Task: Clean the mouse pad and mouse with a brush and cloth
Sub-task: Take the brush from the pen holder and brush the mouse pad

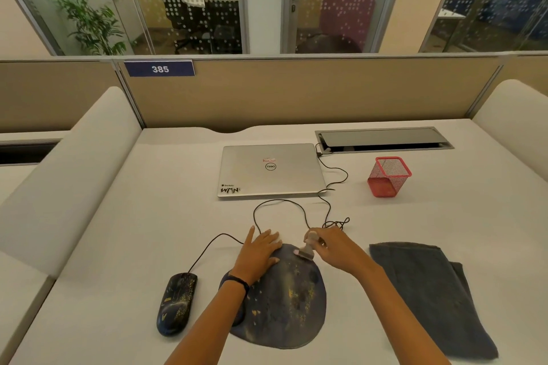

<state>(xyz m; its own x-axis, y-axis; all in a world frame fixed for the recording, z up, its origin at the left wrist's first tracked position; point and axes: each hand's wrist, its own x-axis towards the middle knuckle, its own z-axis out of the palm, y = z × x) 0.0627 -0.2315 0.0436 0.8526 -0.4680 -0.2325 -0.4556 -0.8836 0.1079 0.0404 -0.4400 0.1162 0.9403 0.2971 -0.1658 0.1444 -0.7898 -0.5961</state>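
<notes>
Dark blue with yellow specks, the round mouse pad [292, 305] lies on the white desk [118, 246] at the near middle of the view. The left hand [259, 255] rests flat on the pad's far left part, fingers straight and spread, with the fingertips reaching past the rim onto the desk. A dark band [238, 281] circles that wrist. The right hand [335, 249] curls around the pale handle of a small brush [308, 246], whose head points down and to the left at the pad's far edge. The bristles seem to touch the surface there, though the blur makes contact hard to confirm.

Left of the pad, apart from it, sits the mouse [176, 304], dark with the same yellow speckling. Its black cable [207, 249] runs away from it and passes behind the left hand. To the right of the pad, near the right forearm, a dark grey cloth [430, 293] lies folded flat on the desk.

Farther back, a closed silver laptop [271, 170] lies with its lid logo facing up, and a thin cable loops along its right side. A red mesh pen holder [388, 176] stands to its right, tilted. Behind that, a grey cable hatch [382, 139] is set into the desk. A blue label reading 385 [159, 69] is fixed to the tan partition.
</notes>
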